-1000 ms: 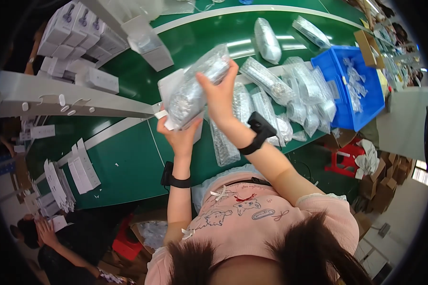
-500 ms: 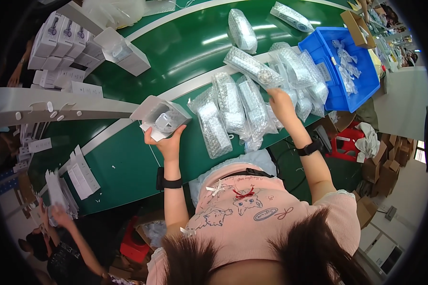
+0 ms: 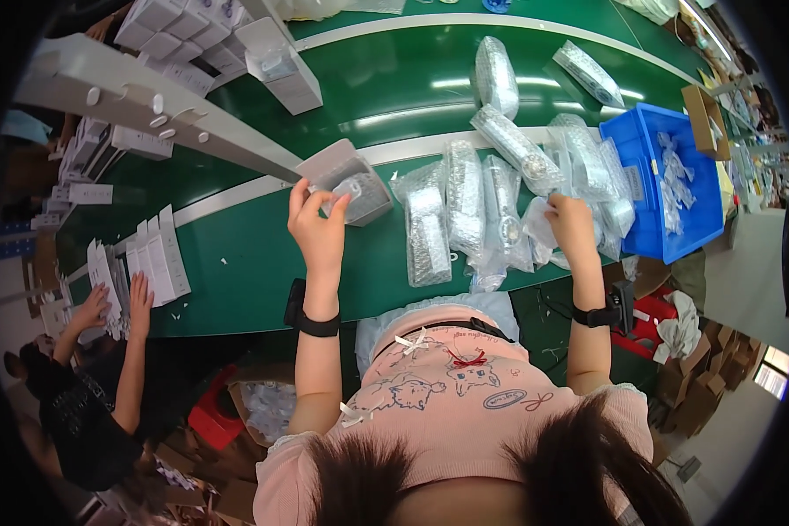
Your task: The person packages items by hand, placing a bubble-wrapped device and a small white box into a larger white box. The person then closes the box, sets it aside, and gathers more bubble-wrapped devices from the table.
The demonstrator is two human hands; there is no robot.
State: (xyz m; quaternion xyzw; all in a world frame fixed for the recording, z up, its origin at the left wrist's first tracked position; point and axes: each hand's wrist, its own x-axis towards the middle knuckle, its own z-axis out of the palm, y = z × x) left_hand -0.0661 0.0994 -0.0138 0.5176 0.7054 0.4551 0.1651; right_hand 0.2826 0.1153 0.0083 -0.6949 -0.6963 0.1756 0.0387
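Pinching crinkled, translucent plastic [image 3: 537, 226]: the right hand [image 3: 572, 226]; the left hand [image 3: 317, 226] touches a boxy, open carton [image 3: 373, 202], its grip unclear.

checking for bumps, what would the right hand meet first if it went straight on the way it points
Likely the lower end of the slanted bubble-wrapped pack, just past the fingertips of the right hand. A small clear plastic bag is already at the fingers; depth is unclear.
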